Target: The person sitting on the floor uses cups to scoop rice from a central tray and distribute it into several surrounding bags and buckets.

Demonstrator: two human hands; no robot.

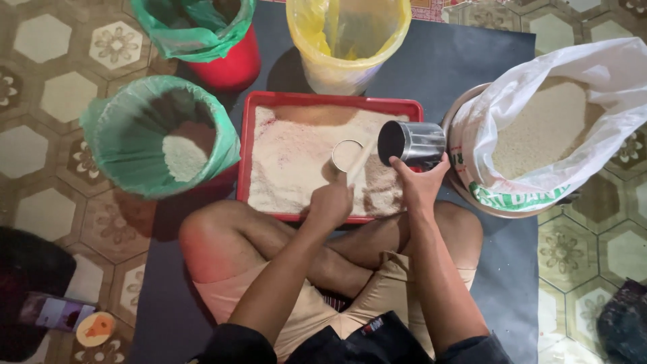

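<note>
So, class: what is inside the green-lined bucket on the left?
The green-lined bucket holds a small heap of white grain at the bottom. The bucket's own wall is covered by the green bag, and shadow hides the rest of the bottom.

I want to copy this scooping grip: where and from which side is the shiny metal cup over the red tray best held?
Grip the shiny cylindrical metal cup around its closed rear half, coming from below and behind, as the right hand does. It lies tilted on its side with the dark open mouth facing left over the red tray, so fingers there likely keep the mouth clear.

Metal cup over red tray
</note>
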